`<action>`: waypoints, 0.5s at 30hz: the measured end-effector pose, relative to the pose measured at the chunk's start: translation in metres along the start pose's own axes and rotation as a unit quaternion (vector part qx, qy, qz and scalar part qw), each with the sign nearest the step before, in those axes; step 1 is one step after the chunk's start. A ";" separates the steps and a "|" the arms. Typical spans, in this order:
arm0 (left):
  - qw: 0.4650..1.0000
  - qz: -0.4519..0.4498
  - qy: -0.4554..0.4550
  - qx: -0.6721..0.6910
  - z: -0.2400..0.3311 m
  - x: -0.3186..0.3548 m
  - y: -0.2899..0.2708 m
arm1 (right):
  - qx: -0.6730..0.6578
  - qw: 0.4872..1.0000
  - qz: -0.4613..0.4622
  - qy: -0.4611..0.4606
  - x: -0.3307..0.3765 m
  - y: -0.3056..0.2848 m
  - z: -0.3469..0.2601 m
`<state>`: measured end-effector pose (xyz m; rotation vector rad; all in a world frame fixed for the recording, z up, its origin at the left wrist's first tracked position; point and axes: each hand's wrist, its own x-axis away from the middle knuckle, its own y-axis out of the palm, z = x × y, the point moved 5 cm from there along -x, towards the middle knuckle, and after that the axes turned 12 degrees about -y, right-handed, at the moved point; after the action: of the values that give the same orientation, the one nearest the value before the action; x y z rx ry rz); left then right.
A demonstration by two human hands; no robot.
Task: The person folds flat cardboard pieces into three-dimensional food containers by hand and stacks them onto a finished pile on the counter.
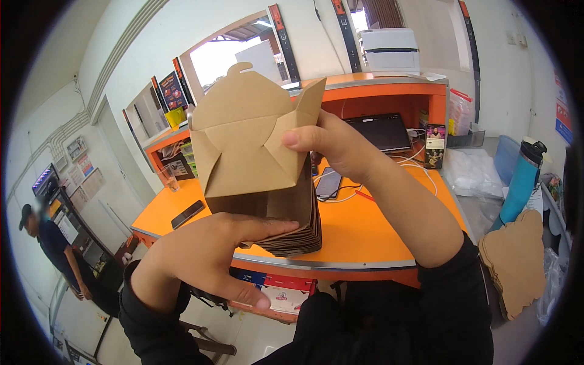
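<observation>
A brown kraft takeout box (243, 149) with folded corners and a raised, rounded flap is held up over the orange table. My right hand (340, 143) grips it at its right side, thumb on the outer face, the other fingers mostly hidden behind. Right below the box stands a stack of nested brown boxes (298, 240), the top one's inside partly showing. My left hand (222, 246) is open, its outstretched fingers lying along the near rim of the stack and its thumb pointing down, apart from it. Whether the held box touches the stack, I cannot tell.
The orange table (371, 234) carries a phone (188, 214), another phone (329, 182), white cables and a black laptop (380, 132). At the right are a blue bottle (520, 176) and flat brown cardboard blanks (514, 264). A person (58, 252) stands at the far left.
</observation>
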<state>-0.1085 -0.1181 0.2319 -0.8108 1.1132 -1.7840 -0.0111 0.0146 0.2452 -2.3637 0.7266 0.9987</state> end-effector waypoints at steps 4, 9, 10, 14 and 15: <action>0.998 0.048 -0.030 -0.040 -0.003 -0.001 0.007 | 0.034 0.999 -0.027 -0.023 -0.001 0.001 0.001; 0.986 0.116 -0.047 -0.112 -0.010 0.000 0.010 | 0.121 0.991 -0.021 -0.055 0.001 0.004 0.000; 0.981 0.137 -0.045 -0.132 -0.006 0.000 0.011 | 0.144 0.987 -0.016 -0.066 0.001 0.003 0.000; 0.983 0.117 -0.046 -0.134 -0.001 0.000 0.010 | 0.112 0.992 -0.014 -0.056 0.001 0.005 0.016; 0.983 0.116 -0.046 -0.132 0.004 -0.001 0.005 | 0.138 0.988 -0.021 -0.069 0.002 0.005 0.022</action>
<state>-0.1033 -0.1200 0.2286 -0.8695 1.3426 -1.4113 -0.0242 0.0236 0.2289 -2.0429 0.7098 0.9657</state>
